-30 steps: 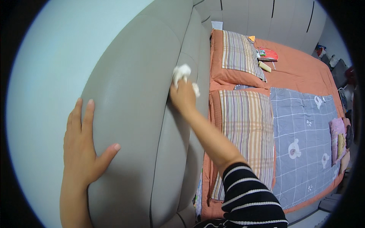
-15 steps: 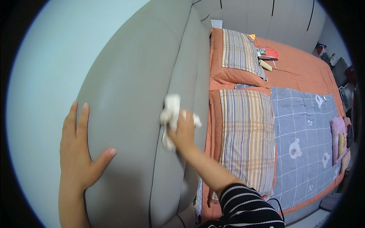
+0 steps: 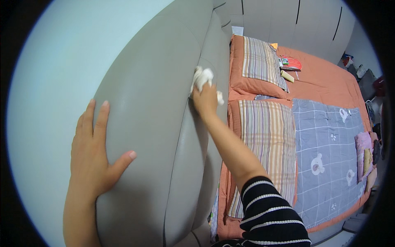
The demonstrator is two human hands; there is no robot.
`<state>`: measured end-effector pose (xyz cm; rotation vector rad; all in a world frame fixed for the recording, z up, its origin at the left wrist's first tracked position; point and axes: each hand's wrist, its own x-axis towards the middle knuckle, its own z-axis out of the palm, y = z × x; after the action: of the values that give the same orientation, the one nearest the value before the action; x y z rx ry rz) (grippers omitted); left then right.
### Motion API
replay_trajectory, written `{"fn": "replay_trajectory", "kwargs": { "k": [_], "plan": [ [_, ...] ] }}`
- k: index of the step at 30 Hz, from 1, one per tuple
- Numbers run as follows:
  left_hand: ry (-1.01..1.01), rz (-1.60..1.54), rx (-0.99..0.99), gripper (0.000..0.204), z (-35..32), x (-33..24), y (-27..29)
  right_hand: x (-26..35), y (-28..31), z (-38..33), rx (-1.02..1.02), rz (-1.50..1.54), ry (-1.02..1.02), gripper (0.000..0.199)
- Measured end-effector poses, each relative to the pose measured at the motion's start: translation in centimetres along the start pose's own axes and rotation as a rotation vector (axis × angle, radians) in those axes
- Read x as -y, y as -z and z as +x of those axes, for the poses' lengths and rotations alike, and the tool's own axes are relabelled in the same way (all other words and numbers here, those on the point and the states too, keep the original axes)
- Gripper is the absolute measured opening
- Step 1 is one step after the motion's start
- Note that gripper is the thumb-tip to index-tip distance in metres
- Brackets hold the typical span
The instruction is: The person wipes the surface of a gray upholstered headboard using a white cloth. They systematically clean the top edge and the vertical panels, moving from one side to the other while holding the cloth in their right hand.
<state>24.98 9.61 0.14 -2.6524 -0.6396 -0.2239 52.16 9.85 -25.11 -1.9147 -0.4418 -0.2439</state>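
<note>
A grey padded headboard (image 3: 144,103) runs up the middle of the view, with a long dark seam along it. My right hand (image 3: 205,101) is closed on a crumpled white cloth (image 3: 203,77) and presses it against the headboard close to that seam. Part of the cloth is hidden under the fingers; an end of it sticks out on the right. My left hand (image 3: 96,150) lies on the headboard's outer edge beside the pale wall, fingers stretched, thumb apart, holding nothing.
Right of the headboard, the bed has an orange sheet (image 3: 329,78), two striped pillows (image 3: 265,144) and a grey checked blanket (image 3: 325,164). A red hand fan (image 3: 293,63) and a cream-coloured tube-shaped item (image 3: 287,76) lie near the far pillow. Grey cabinets (image 3: 279,20) stand behind.
My right hand has moved the cloth farther away along the headboard and slightly right. The left hand appears slightly higher and more to the right in the view, still resting on the edge.
</note>
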Motion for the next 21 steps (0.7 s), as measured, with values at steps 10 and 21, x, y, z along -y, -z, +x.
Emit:
{"fn": "replay_trajectory", "kwargs": {
  "k": [10,21],
  "plan": [
    [-0.003,-0.005,0.022,0.093,0.2,-0.2,0.0,-2.6,10.1,-23.1,0.257,0.637,0.759,0.032],
    [-0.014,-0.012,0.044,0.093,0.4,0.5,-0.4,-7.8,-5.1,10.0,-0.267,0.12,-0.041,0.033]
  ]
}}
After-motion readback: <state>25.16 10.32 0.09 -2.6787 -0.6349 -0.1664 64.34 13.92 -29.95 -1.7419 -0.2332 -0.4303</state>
